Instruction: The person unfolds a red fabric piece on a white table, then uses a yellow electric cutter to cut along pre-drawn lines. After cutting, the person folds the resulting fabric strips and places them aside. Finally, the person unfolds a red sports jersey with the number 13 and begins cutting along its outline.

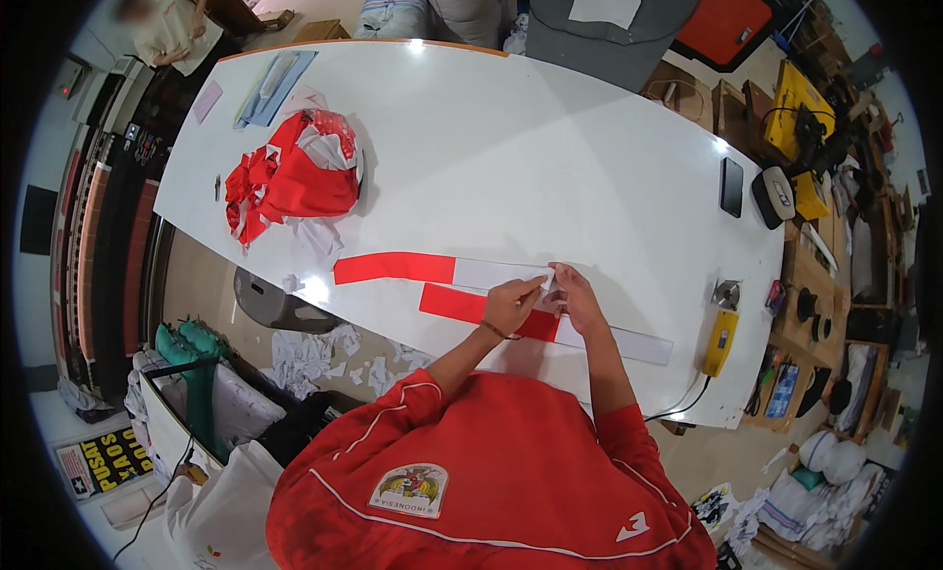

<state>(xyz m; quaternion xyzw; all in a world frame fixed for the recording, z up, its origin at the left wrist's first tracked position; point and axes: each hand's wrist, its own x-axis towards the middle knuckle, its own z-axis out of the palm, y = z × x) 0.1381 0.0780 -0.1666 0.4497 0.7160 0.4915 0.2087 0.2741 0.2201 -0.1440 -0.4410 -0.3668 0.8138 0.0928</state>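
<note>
Two long red-and-white fabric strips lie near the front edge of the white table (491, 157). My left hand (513, 305) is closed in a pinch at the white end of the upper strip (395, 266), its wrist crossing over the lower strip (454, 303). Close beside it, my right hand (578, 297) has its fingers bent on that same white end. The fingertips of both hands nearly meet there. Under my forearms the lower strip stays flat, red on its left part and white on its right; my hands hide some of its middle.
A heap of red and white cloth (309, 172) sits on the table's left side, with blue sheets (275, 88) behind it. Rightward lie a phone (732, 187) and a yellow corded cutting tool (722, 339). Another person (177, 29) stands beyond the far left corner.
</note>
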